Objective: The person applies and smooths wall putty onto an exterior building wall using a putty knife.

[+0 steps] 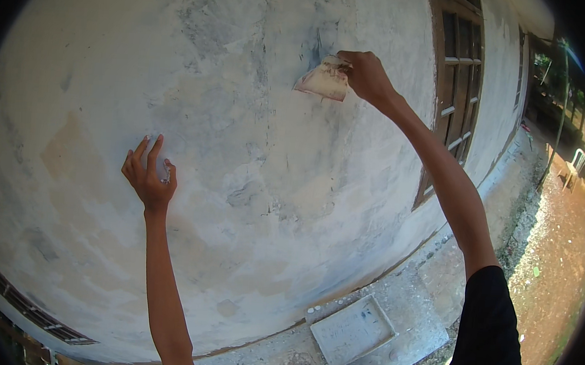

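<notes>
At the upper middle of the wall (235, 131), my right hand (371, 81) grips the narrow end of a flat putty spreader (323, 83). The spreader is pale, stained and trapezoid-shaped, with its wide edge pointing down and left, close against the wall; whether that edge touches is hard to tell. Part of its upper end is hidden by my fingers. Lower and further left, my left hand (150, 176) is raised at the wall with its fingers apart, and whitish smears show on the thumb. Grey and cream patches cover the rough wall surface.
A shallow white rectangular tray (385, 328) lies on a pale slab by the wall's foot. A brown-framed paned window (457, 79) is to the right, a second window (26, 303) at lower left. A white chair (576, 165) stands on bare earth far right.
</notes>
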A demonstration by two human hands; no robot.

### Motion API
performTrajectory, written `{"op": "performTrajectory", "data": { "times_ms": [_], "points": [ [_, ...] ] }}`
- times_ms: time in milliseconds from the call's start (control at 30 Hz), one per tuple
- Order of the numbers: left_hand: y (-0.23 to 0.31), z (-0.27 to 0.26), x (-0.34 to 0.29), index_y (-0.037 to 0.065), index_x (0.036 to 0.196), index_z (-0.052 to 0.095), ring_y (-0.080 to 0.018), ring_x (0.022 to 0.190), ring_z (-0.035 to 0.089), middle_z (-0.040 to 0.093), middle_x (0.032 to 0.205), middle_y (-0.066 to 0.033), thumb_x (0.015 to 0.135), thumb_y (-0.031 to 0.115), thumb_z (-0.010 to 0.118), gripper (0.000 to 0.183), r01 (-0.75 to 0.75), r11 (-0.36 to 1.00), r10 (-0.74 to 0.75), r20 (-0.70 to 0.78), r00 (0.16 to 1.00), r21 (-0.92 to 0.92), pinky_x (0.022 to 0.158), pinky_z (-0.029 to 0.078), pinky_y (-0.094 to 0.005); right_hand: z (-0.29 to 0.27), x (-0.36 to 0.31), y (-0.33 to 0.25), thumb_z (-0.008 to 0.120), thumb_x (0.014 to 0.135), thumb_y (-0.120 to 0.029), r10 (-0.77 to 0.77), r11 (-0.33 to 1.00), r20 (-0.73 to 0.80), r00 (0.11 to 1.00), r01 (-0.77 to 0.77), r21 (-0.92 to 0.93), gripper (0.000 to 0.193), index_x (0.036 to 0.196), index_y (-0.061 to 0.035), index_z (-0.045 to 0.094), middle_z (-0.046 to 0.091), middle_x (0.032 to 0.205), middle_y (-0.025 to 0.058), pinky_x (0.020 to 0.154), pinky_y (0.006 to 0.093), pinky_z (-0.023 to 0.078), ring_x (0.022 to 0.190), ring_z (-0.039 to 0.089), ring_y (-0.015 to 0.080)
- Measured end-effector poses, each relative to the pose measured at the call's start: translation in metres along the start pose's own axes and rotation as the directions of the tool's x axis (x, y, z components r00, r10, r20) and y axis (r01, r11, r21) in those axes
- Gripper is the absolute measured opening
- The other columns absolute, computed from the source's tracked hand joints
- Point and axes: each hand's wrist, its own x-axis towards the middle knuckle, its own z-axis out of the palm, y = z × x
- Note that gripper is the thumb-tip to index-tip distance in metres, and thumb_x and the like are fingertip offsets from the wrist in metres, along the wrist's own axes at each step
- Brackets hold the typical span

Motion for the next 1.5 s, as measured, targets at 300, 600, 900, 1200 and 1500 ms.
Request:
{"op": "performTrajectory", "data": {
  "times_ms": [300, 600, 900, 1200, 1500],
  "points": [
    [0.002, 0.001, -0.001, 0.018, 0.13, 0.064, -0.0243, 0.125, 0.048, 0.055, 0.135, -0.0077, 0.081, 0.012, 0.061, 0.049, -0.002, 1.0, 0.001, 0.014, 1.0, 0.031, 0.11, 0.033, -0.0497, -0.015, -0.001, -0.005, 0.063, 0.088, -0.004, -0.19, 0.975, -0.495, 0.848, 0.103, -0.197, 0.029, 0.116, -0.0099, 0.071, 0.073, 0.103, 0.0155, 0.07, 0.0396, 0.057, 0.082, 0.07, 0.034],
    [0.001, 0.003, -0.001, 0.015, 0.132, 0.063, -0.0262, 0.128, 0.046, 0.053, 0.138, -0.0098, 0.081, 0.01, 0.06, 0.052, -0.01, 0.998, 0.008, 0.035, 0.999, 0.056, 0.112, 0.031, -0.0506, 0.19, -0.334, -0.069, 0.06, 0.084, -0.01, -0.228, 0.891, 0.285, 0.931, 0.318, -0.325, 0.039, 0.12, 0.0066, 0.06, 0.059, 0.127, 0.0316, 0.079, 0.0354, 0.058, 0.101, 0.066, 0.0309],
    [0.017, 0.0, -0.007, 0.009, 0.14, 0.054, -0.0289, 0.139, 0.04, 0.051, 0.143, -0.0123, 0.091, 0.018, 0.053, 0.05, 0.005, 0.999, -0.007, 0.06, 0.998, 0.041, 0.116, 0.022, -0.0549, 0.131, -0.309, -0.089, 0.06, 0.084, -0.005, -0.177, 0.978, 0.192, 0.965, 0.151, 0.145, 0.044, 0.127, 0.0004, 0.059, 0.06, 0.131, 0.0256, 0.089, 0.041, 0.056, 0.113, 0.065, 0.0332],
    [0.05, -0.012, -0.017, 0.013, 0.143, 0.052, -0.0283, 0.141, 0.038, 0.048, 0.147, -0.0101, 0.085, 0.007, 0.057, 0.059, 0.137, 0.991, -0.136, 0.137, 0.981, 0.0, 0.116, 0.023, -0.0545, 0.198, -0.307, -0.075, 0.062, 0.084, -0.009, -0.313, 0.884, 0.148, 0.938, 0.345, -0.316, 0.042, 0.125, 0.001, 0.062, 0.05, 0.141, 0.0313, 0.086, 0.0412, 0.058, 0.118, 0.061, 0.0388],
    [0.147, -0.058, -0.133, 0.014, 0.134, 0.062, -0.022, 0.114, 0.058, 0.068, 0.12, -0.0072, 0.082, -0.007, 0.055, 0.057, 0.631, 0.741, -0.457, 0.515, 0.725, -0.231, 0.104, 0.036, -0.0373, 0.168, -0.6, -0.09, 0.063, 0.084, -0.012, -0.003, 0.979, 0.904, 0.427, -0.183, 0.089, 0.033, 0.117, -0.0065, 0.068, 0.07, 0.111, 0.0215, 0.081, 0.0438, 0.056, 0.099, 0.069, 0.0324]
  ]
}}
